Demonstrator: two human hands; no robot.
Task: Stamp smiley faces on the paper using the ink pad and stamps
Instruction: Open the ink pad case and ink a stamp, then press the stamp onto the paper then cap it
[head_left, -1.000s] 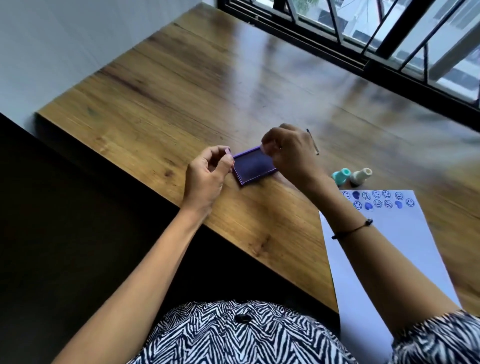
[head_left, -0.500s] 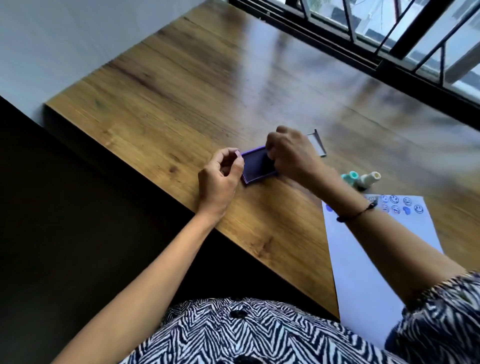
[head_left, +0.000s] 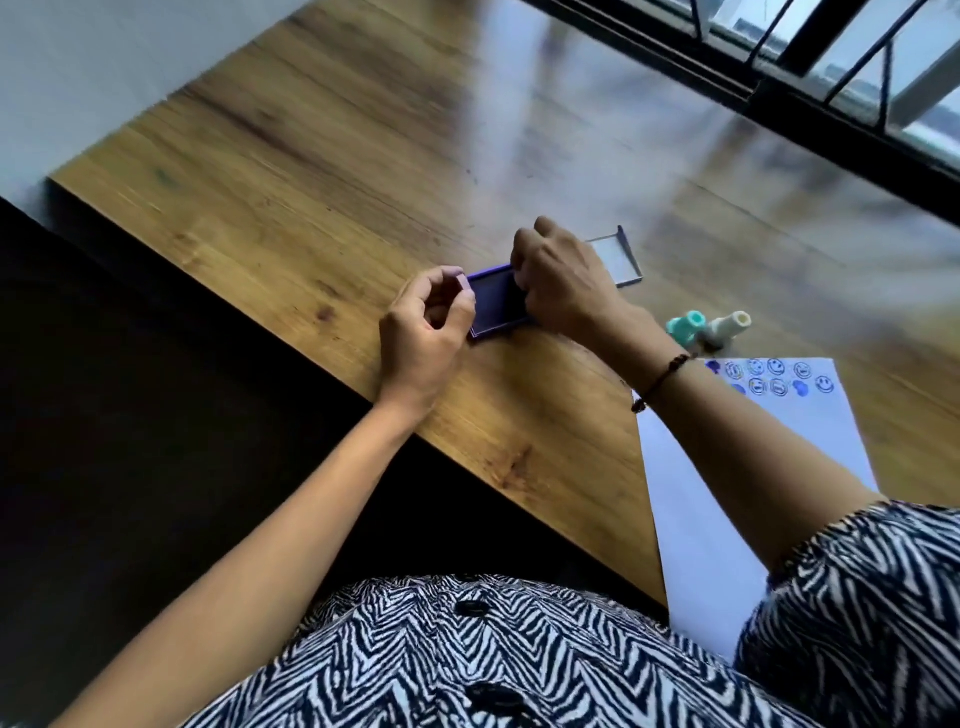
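Observation:
A small purple ink pad (head_left: 493, 304) lies open on the wooden table (head_left: 337, 156) near its front edge. My left hand (head_left: 421, 332) pinches the pad's left edge between thumb and fingers. My right hand (head_left: 561, 280) is curled down over the pad's right end, its fingertips hidden. The pad's clear lid (head_left: 618, 254) lies flat just behind that hand. A teal stamp (head_left: 685, 327) and a cream stamp (head_left: 730, 325) lie side by side to the right. The white paper (head_left: 727, 519) carries two rows of blue smiley prints (head_left: 774, 376) at its far end.
The table's front edge runs diagonally, with a dark drop below it on the left. The paper overhangs that edge toward my lap. A black window frame (head_left: 779, 98) borders the table's far side. A pale wall stands at the left.
The clear lid, held upright in my right hand a second ago, now lies flat behind the pad. My right hand has come down on the pad's right end. My left hand kept its hold.

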